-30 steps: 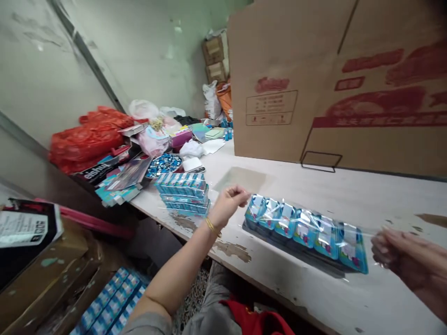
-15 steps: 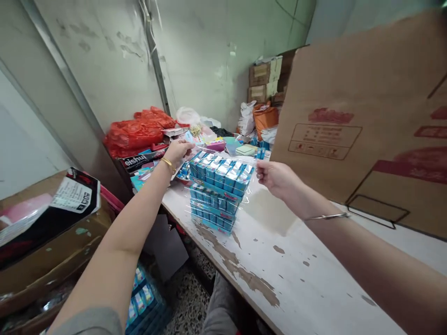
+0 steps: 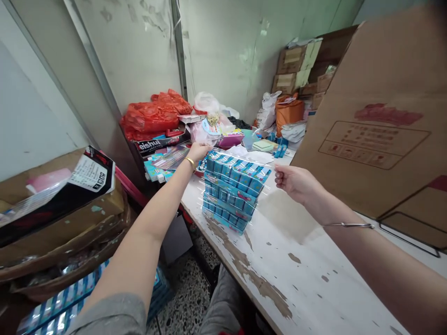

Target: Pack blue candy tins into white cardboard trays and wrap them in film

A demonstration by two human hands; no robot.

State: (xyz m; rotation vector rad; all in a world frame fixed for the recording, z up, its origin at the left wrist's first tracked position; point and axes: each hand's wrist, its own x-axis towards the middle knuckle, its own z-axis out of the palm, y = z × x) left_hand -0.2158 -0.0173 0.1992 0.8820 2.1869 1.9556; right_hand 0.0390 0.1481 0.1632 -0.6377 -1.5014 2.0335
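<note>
Three blue display trays of small boxes (image 3: pixel 228 193) stand stacked on the white worn table (image 3: pixel 279 251). Clear plastic film lies around and over the stack, with shiny creases along its sides. My left hand (image 3: pixel 199 152) pinches the film at the stack's back left corner. On the right side, my right hand (image 3: pixel 291 181) has its fingers closed on the film's edge, just beyond the top tray. The film stretches between both hands across the top.
A large cardboard carton (image 3: pixel 377 116) stands on the right. Red plastic bags (image 3: pixel 153 116) and mixed packets crowd the table's far end, beside an orange bag (image 3: pixel 289 113). An open carton (image 3: pixel 63 223) and more blue trays (image 3: pixel 59 302) are at the lower left.
The view has shifted, so the scene sits further right. The top tray now rests lower and closer on the ones beneath, and the film is drawn down around the stack.
</note>
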